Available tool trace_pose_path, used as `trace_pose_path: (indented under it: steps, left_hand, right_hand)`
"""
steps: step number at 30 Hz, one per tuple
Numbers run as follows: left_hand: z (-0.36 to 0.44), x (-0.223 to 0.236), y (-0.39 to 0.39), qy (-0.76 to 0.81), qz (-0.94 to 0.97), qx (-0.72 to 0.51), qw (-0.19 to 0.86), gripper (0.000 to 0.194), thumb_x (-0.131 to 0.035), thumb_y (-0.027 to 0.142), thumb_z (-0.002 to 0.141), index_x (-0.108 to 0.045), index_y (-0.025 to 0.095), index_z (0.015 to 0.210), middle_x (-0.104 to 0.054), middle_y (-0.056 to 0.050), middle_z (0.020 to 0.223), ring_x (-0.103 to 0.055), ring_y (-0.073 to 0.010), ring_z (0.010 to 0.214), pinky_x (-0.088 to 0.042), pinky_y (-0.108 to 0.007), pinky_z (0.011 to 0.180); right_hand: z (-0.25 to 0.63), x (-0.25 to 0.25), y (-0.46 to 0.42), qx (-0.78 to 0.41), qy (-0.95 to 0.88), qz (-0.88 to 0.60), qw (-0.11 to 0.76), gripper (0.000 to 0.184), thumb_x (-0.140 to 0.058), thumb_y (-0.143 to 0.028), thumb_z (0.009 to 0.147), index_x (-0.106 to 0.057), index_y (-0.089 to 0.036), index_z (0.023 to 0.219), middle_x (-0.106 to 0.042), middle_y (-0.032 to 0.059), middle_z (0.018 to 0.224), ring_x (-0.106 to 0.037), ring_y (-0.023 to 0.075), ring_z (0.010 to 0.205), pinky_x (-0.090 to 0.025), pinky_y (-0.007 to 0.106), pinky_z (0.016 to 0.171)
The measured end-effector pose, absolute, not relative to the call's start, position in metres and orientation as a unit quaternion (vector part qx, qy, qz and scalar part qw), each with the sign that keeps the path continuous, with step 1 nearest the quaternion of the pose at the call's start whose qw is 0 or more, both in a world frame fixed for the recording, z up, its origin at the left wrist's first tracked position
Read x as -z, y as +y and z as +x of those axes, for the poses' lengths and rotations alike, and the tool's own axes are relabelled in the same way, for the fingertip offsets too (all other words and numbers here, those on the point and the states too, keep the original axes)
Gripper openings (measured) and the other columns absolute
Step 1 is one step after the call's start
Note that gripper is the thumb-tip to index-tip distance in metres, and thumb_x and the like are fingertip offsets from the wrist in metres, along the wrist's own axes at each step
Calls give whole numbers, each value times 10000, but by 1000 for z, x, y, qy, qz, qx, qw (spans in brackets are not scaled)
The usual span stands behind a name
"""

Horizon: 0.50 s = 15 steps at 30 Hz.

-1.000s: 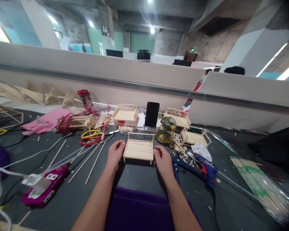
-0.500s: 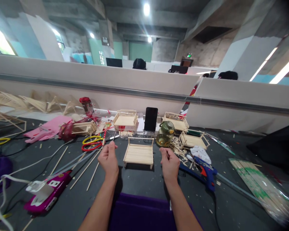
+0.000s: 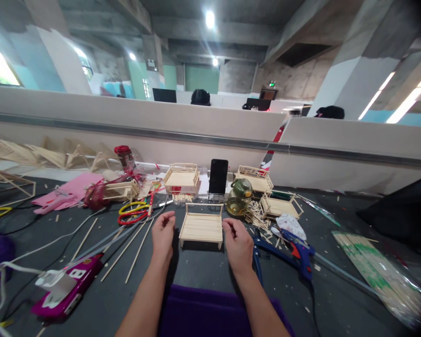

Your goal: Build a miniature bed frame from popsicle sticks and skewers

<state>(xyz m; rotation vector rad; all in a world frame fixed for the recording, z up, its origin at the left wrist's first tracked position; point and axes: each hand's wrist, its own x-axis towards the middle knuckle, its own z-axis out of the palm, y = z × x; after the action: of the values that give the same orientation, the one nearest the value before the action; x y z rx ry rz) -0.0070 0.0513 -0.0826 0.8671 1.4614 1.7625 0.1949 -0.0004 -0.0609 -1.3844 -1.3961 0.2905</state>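
Observation:
A small bed-shaped model of pale wooden sticks (image 3: 200,227) stands upright on the dark table, its railed end at the back. My left hand (image 3: 163,236) is just off its left side, fingers curled in and thumb against them, with nothing seen in them. On the other side my right hand (image 3: 238,243) has its curled fingers close to the model's right edge; whether they touch it I cannot tell. A phone (image 3: 218,177) leans on a wire stand behind the model.
A green bottle (image 3: 239,196), loose short sticks (image 3: 256,214) and a blue glue gun (image 3: 300,255) lie to the right. More stick models (image 3: 182,178) stand behind. Red-handled scissors (image 3: 131,217), long sticks and a magenta power strip (image 3: 70,285) are on the left.
Both hands have moved inward toward the sides of the stick model, the right one coming close to its edge. The model itself stays in place. The view has shifted slightly.

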Motion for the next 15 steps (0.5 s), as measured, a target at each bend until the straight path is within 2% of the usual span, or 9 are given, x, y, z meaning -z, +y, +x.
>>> trace_pose_path:
  steps: [7,15]
  left_hand:
    - [-7,74,47,547,295,-686,379,440,-698,427,558,-639,148,892,-590,7,718,-437,-79,487,-293,-214,459]
    - [-7,74,45,555,315,-645,420,460,-769,401,490,-669,131,849,-571,28,641,-437,-83,492,-309,-211,466]
  right_hand:
    - [213,62,7,-192,-507,-612,576,318,-480,-447,889,-646,-180,840,-635,1,633,-526,142,514,-391,242,534]
    - [212,67,11,-218,-539,-611,537,258,-489,-381,843,-651,-180,839,-686,46,713,-625,191,651,-444,269,620]
